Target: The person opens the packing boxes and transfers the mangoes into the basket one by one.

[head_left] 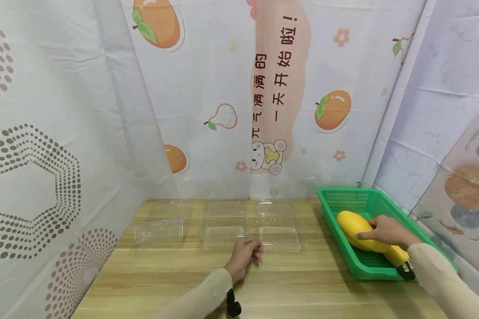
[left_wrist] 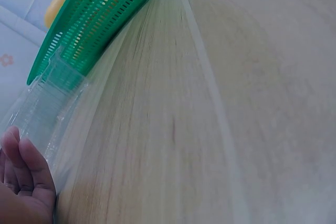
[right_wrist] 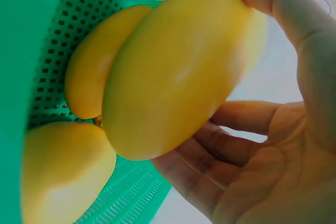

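My right hand (head_left: pixel 391 231) reaches into a green plastic basket (head_left: pixel 343 252) and grips a yellow mango (right_wrist: pixel 173 72), thumb on one side and fingers on the other. Two more mangoes show in the right wrist view: one mango (right_wrist: pixel 97 66) behind the held one, another mango (right_wrist: pixel 65 174) at lower left. My left hand (head_left: pixel 243 257) lies on the table with its fingers loosely bent, holding nothing. It is at the near edge of a clear plastic box (head_left: pixel 279 235); whether it touches the box I cannot tell.
Another clear box (head_left: pixel 225 232) stands in the middle, and a third clear box (head_left: pixel 159 230) sits at the left, turned at an angle. Printed curtains (head_left: pixel 215 88) hang behind and at both sides of the wooden table (head_left: pixel 295 283). The basket stands against the right curtain.
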### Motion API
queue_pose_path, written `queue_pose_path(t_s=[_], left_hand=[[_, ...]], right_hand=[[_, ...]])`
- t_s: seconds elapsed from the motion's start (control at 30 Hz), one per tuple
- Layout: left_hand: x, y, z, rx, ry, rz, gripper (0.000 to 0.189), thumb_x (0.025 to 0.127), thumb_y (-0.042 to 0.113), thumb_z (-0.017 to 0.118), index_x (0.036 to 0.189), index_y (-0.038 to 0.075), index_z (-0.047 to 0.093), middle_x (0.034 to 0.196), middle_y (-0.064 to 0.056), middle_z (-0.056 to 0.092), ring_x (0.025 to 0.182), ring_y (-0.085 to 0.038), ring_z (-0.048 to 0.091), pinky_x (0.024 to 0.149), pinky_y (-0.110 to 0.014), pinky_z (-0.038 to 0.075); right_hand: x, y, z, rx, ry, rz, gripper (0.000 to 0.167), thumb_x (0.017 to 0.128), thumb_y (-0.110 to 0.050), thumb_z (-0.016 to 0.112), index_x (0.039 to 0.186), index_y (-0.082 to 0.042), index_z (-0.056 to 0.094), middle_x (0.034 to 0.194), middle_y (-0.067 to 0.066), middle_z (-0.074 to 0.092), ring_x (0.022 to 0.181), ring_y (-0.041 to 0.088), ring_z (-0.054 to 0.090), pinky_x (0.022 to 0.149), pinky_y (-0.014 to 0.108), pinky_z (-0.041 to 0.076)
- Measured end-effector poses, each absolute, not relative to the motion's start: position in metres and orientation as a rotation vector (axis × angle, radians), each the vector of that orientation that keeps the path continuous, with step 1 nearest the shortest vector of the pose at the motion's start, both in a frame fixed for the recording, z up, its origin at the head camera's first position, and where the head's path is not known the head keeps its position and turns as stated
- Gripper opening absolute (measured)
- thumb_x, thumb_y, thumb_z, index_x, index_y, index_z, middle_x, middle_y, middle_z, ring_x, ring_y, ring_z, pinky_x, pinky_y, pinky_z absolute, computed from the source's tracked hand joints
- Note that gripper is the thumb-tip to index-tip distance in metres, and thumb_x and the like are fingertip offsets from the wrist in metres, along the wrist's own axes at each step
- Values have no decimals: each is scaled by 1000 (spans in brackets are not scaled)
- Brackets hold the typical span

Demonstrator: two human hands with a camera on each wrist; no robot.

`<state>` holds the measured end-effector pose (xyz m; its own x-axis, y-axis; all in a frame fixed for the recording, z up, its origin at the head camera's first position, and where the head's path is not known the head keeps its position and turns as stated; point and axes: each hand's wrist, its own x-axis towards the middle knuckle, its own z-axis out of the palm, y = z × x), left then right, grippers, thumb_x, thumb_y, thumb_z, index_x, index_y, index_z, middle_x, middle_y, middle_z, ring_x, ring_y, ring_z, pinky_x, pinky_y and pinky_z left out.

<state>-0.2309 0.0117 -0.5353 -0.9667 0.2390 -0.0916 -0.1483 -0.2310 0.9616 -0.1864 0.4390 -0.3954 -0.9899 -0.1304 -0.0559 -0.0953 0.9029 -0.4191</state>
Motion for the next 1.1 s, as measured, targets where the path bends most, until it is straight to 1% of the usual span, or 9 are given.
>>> queue_pose_path(t_s=[0.17, 0.47, 0.7, 0.8, 0.87, 0.97, 1.03, 1.07, 1.1], left_hand=[[-232, 12, -536, 102, 1762, 2287, 29, 102, 15, 63, 110, -13, 66, 86, -9, 70, 65, -10, 58, 62, -24, 53], [-233, 12, -538, 112, 1744, 2298, 30, 102, 15, 63, 109, -15, 64, 86, -9, 69, 65, -9, 58, 61, -23, 53], [-231, 11, -537, 107, 1756, 2288, 31, 103, 16, 63, 109, -14, 65, 88, -11, 70, 65, -9, 58, 61, -23, 53], [-231, 11, -537, 111, 1762, 2289, 31, 103, 17, 63, 109, -13, 66, 88, -10, 70, 66, -9, 58, 62, -24, 53], [-230, 10, -536, 108, 1763, 2290, 30, 103, 16, 63, 109, -13, 66, 87, -10, 70, 65, -9, 58, 62, -24, 53], [-230, 10, -536, 111, 1771, 2286, 30, 103, 17, 63, 109, -13, 66, 87, -9, 69, 66, -10, 58, 62, -24, 53], [-230, 9, -536, 110, 1773, 2288, 30, 103, 17, 63, 109, -13, 66, 87, -9, 70, 66, -10, 58, 62, -24, 53], [-230, 9, -536, 110, 1773, 2288, 30, 103, 17, 63, 109, -13, 66, 88, -10, 70, 66, -10, 58, 63, -24, 53], [-229, 9, -535, 109, 1774, 2287, 31, 103, 17, 63, 109, -13, 66, 88, -10, 70, 67, -10, 58, 63, -24, 53]], right_hand=[[-181, 446, -397, -202, 2898, -704, 57, 87, -41, 81, 65, -20, 33, 58, -7, 27, 53, 7, 23, 51, 22, 24], [-175, 457, -399, -324, 2731, -739, 42, 90, -33, 79, 67, -18, 48, 61, -8, 37, 52, 5, 30, 50, 21, 27], [-172, 464, -406, -309, 2637, -744, 48, 88, -27, 80, 68, -19, 38, 60, -8, 30, 52, 5, 25, 51, 21, 25], [-172, 465, -409, -343, 2609, -763, 45, 89, -23, 79, 68, -19, 39, 60, -8, 31, 52, 5, 25, 51, 21, 25], [-173, 465, -411, -387, 2576, -780, 40, 89, -20, 78, 70, -17, 44, 61, -8, 31, 53, 4, 24, 52, 22, 24], [-175, 465, -413, -466, 2522, -821, 26, 90, -14, 77, 77, -10, 54, 63, -8, 31, 55, 4, 23, 52, 24, 21], [-176, 464, -413, -494, 2504, -838, 19, 90, -11, 76, 84, -4, 59, 64, -8, 32, 55, 3, 24, 52, 24, 21], [-176, 464, -412, -501, 2503, -837, 18, 89, -10, 75, 86, 0, 60, 64, -8, 33, 55, 3, 25, 52, 24, 21], [-176, 463, -411, -481, 2508, -835, 20, 88, -9, 76, 93, 5, 63, 64, -7, 34, 55, 4, 26, 52, 24, 22]])
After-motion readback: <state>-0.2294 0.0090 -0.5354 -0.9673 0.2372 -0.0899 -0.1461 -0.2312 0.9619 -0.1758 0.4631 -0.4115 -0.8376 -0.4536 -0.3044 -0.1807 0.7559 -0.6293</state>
